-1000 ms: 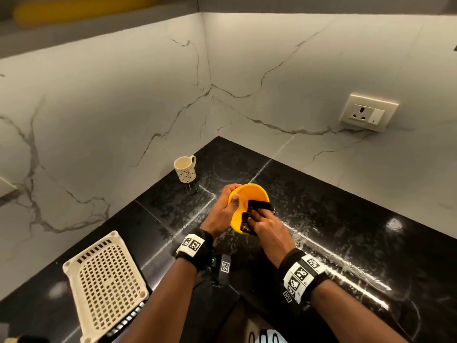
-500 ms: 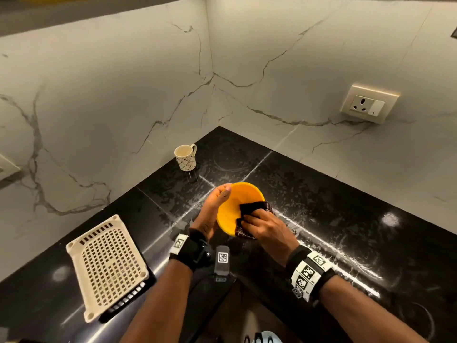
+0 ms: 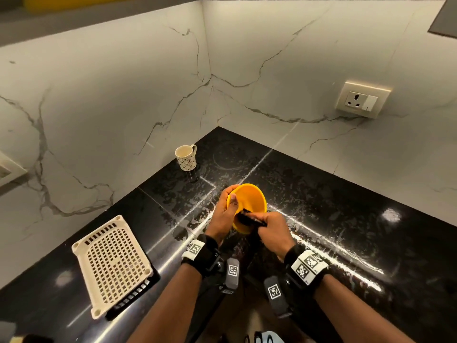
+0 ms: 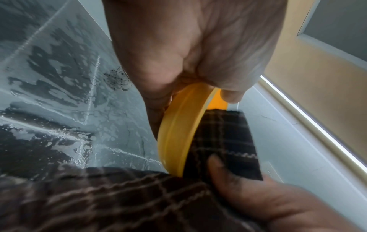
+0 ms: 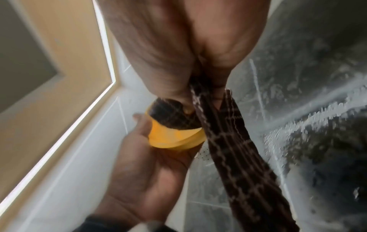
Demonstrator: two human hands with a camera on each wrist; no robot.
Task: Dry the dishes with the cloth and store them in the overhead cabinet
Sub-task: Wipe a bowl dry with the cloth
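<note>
A yellow bowl is held tilted above the black counter, near its front edge. My left hand grips the bowl's left rim, thumb inside, fingers behind. My right hand holds a dark checked cloth and presses it over the bowl's lower rim. In the left wrist view the cloth wraps the rim of the bowl. From the right wrist the cloth hangs down past the bowl. A patterned mug stands by the left wall.
A cream perforated tray lies upside down on the counter at the left. A wall socket sits on the right wall. The counter around the hands shows wet streaks. A yellow shape lies on a shelf at top left.
My right hand has slid the cloth from the bowl's inside down to its lower rim. The left hand's thumb now lies over the rim. The bowl stays in about the same place.
</note>
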